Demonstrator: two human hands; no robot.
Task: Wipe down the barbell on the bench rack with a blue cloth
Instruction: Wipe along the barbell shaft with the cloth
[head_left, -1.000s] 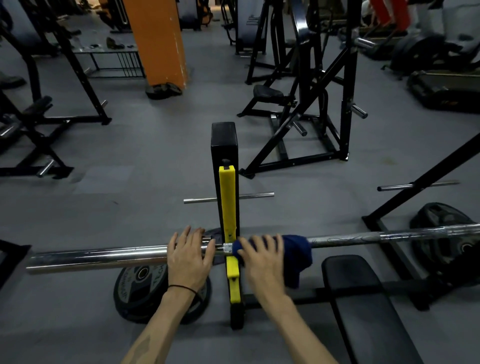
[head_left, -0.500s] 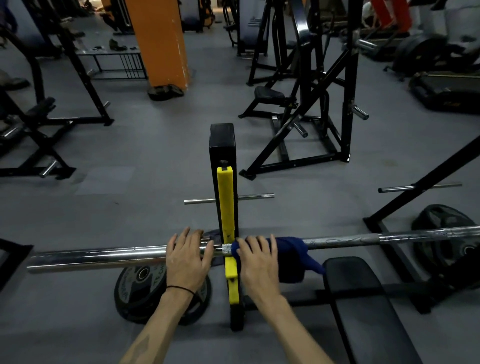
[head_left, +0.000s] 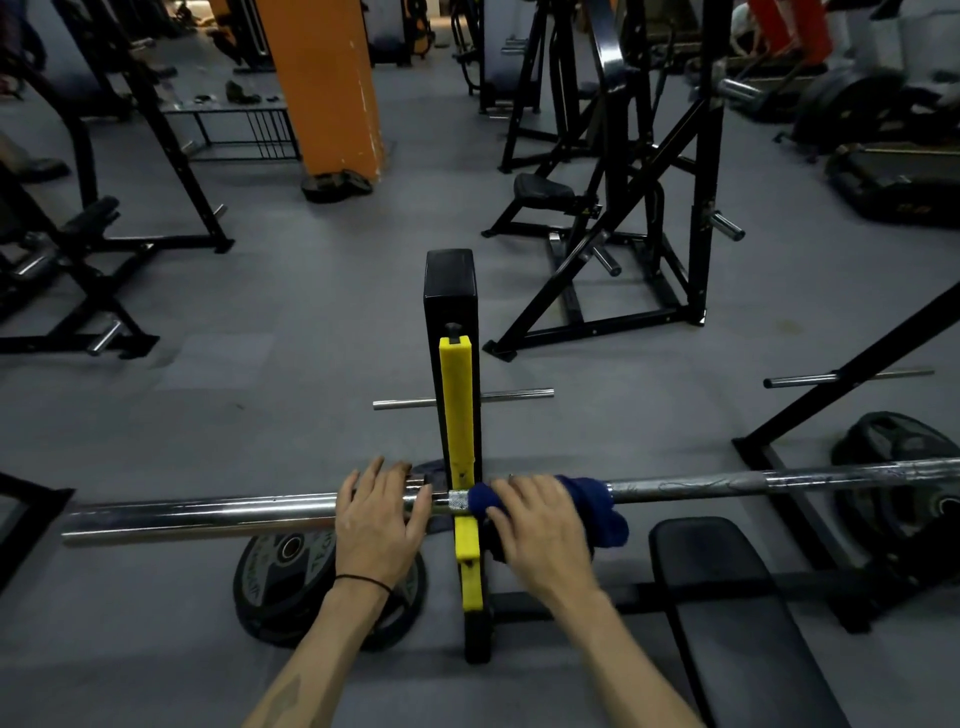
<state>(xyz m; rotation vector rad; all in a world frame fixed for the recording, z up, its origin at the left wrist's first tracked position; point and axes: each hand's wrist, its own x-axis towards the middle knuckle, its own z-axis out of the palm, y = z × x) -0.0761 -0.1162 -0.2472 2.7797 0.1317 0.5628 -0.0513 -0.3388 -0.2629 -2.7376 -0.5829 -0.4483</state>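
On barbell (head_left: 208, 512) — left hand (head_left: 376, 522) flat | right hand (head_left: 540, 525) grips blue cloth (head_left: 597, 506)

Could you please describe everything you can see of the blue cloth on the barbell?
The blue cloth is dark navy, soft-looking fabric, bunched and wrapped over the barbell just right of the yellow rack upright. A loose fold hangs below the bar on its right side, above the black bench pad. The right hand lies on top of it, fingers curled over it and the bar. The left hand does not touch it.
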